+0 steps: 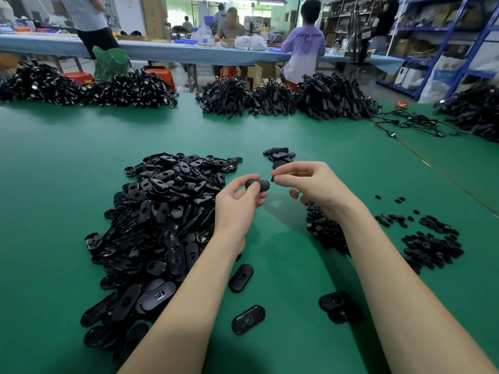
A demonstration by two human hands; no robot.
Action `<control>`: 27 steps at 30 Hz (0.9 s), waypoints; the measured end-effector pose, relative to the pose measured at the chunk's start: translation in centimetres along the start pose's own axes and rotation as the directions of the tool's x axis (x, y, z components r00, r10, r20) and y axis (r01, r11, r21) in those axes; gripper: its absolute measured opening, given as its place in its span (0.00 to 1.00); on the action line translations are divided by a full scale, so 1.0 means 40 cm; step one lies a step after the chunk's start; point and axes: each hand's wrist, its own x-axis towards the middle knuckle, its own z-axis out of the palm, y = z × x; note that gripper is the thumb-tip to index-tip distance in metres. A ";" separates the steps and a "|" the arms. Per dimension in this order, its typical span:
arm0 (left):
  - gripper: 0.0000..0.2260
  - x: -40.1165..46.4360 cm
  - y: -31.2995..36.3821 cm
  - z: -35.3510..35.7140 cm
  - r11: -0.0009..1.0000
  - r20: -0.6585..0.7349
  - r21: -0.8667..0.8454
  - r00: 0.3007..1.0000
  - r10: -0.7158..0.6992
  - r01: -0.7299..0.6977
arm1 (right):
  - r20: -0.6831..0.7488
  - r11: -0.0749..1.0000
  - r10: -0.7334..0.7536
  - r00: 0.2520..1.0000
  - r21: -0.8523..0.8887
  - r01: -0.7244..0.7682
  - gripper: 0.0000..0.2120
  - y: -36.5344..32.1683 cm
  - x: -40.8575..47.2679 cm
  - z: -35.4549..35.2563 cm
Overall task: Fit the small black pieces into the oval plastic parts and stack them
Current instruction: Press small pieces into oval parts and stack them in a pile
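Pinched between thumb and curled fingers of the left hand (237,201), at frame centre: one oval plastic part (259,184), held level above the green table (67,147). Just to its right, nearly touching the part's end, a small black piece (272,178) nipped at the fingertips of the right hand (310,184), remaining fingers curled loosely beneath. Left of the hands, sprawling from mid-frame to the lower left corner, a large loose pile of oval parts (162,225), some hollow side up, some showing a central hole. Beyond the right hand, toward upper centre, a short stack of oval parts (279,155) lying on the table. Under and behind the right wrist, a heap of small black pieces (324,228); farther right, a second scattered heap (432,247) with strays trailing toward the right edge. In the lower centre, between the forearms, two single ovals (241,278) (248,319) lying apart, and a pair overlapping (339,306) beside the right forearm. Along the table's far edge, across the upper third, mounds of black cabled items (270,98). No bins or trays on this table; everything heaped directly on the mat. In the background, people (305,44) at a blue-covered bench (167,51) and blue shelving (442,36) stacked with cartons at upper right.
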 end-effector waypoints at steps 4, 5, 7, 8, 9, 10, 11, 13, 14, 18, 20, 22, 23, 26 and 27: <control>0.07 -0.002 0.001 -0.001 0.998 0.001 -0.061 1.000 -0.001 0.001 | -0.008 1.000 -0.011 1.000 -0.012 0.011 0.01 -0.013 0.001 0.006; 0.07 -0.001 0.001 -0.001 0.999 -0.004 -0.048 1.000 -0.002 0.001 | -0.006 1.000 -0.010 1.000 -0.021 0.010 0.02 -0.014 0.000 0.010; 0.07 0.000 0.001 -0.003 1.000 -0.001 -0.006 1.000 -0.005 0.005 | -0.005 0.999 -0.006 1.000 -0.044 0.005 0.02 -0.015 -0.001 0.019; 0.06 0.001 0.002 -0.002 1.000 0.009 -0.002 1.000 -0.011 0.011 | -0.011 0.999 -0.003 1.000 -0.055 0.003 0.02 -0.015 0.000 0.024; 0.06 0.001 0.004 -0.001 1.000 0.020 -0.016 1.000 -0.019 0.019 | -0.021 0.998 -0.002 1.000 -0.061 0.001 0.02 -0.014 0.001 0.028; 0.06 0.001 0.005 0.000 0.999 0.027 -0.041 0.999 -0.028 0.029 | -0.032 0.998 -0.003 0.999 -0.065 0.001 0.02 -0.013 0.002 0.030; 0.06 0.002 0.006 0.000 0.997 0.028 -0.065 0.999 -0.035 0.037 | -0.042 0.998 -0.004 0.999 -0.068 0.001 0.01 -0.012 0.003 0.032; 0.05 0.003 0.006 -0.001 0.994 0.024 -0.100 0.999 -0.049 0.051 | -0.055 0.998 -0.004 0.998 -0.066 0.000 0.02 -0.012 0.004 0.035; 0.05 0.005 0.006 -0.003 0.991 0.023 -0.117 0.998 -0.058 0.060 | -0.059 0.998 -0.003 0.998 -0.064 -0.001 0.02 -0.012 0.004 0.036; 0.05 0.007 0.008 -0.006 0.976 0.037 -0.194 0.995 -0.095 0.100 | -0.078 0.998 0.007 0.997 -0.066 -0.012 0.01 -0.013 0.004 0.036; 0.05 0.006 0.009 -0.005 0.971 0.050 -0.212 0.993 -0.103 0.112 | -0.073 0.998 0.014 0.997 -0.056 -0.018 0.01 -0.013 0.003 0.036; 0.05 0.006 0.010 -0.005 0.969 0.057 -0.218 0.992 -0.109 0.118 | -0.066 0.998 0.024 0.998 -0.049 -0.027 0.01 -0.013 0.002 0.037; 0.05 0.006 0.010 -0.006 0.969 0.057 -0.217 0.992 -0.109 0.119 | -0.064 0.998 0.030 0.997 -0.046 -0.033 0.01 -0.014 0.002 0.038; 0.05 0.008 0.009 -0.010 0.971 0.054 -0.207 0.992 -0.111 0.120 | -0.051 0.998 0.050 0.997 -0.036 -0.052 0.02 -0.015 0.001 0.040; 0.05 0.009 0.008 -0.012 0.972 0.054 -0.201 0.992 -0.110 0.119 | -0.046 0.998 0.057 0.997 -0.035 -0.058 0.02 -0.014 0.001 0.040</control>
